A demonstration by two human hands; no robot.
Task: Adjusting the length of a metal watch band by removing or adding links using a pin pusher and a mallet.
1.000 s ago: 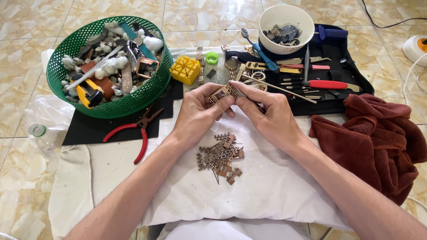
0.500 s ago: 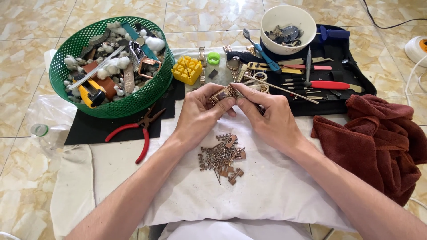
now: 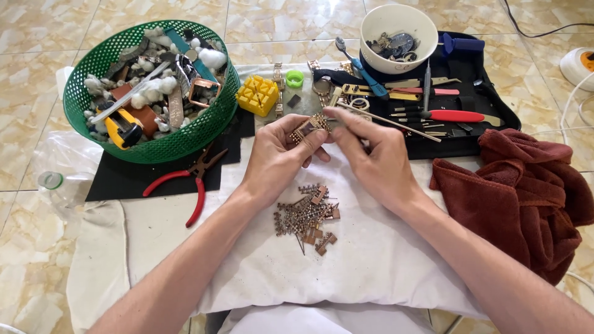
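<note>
Both hands meet just above the centre of the frame, over a white cloth (image 3: 346, 272) spread on the tiled floor. The left hand (image 3: 278, 158) is curled narrow, thumb and fingers pinched on a short piece of gold-coloured metal watch band (image 3: 311, 125), held just clear of the cloth. The right hand (image 3: 374, 161) is likewise closed narrow, its fingertips pressed to the right end of the same band piece; whether it also holds a thin tool cannot be told. Directly below the hands, at centre frame, a loose pile of small brownish metal links and pins (image 3: 307, 215) lies on the cloth, apart from both hands. At upper left stands a green mesh basket (image 3: 93, 62) filled with cotton tufts, straps and oddments. Red-handled pliers (image 3: 185, 182) lie on a black mat below the basket, left of the left hand. A yellow plastic block (image 3: 257, 95) sits just right of the basket. At upper right, a white bowl (image 3: 399, 18) of small parts stands at the top edge of an open black tool case (image 3: 489, 111) holding screwdrivers and tweezers. A dark red towel (image 3: 532, 192) lies bunched at the right edge.
</note>
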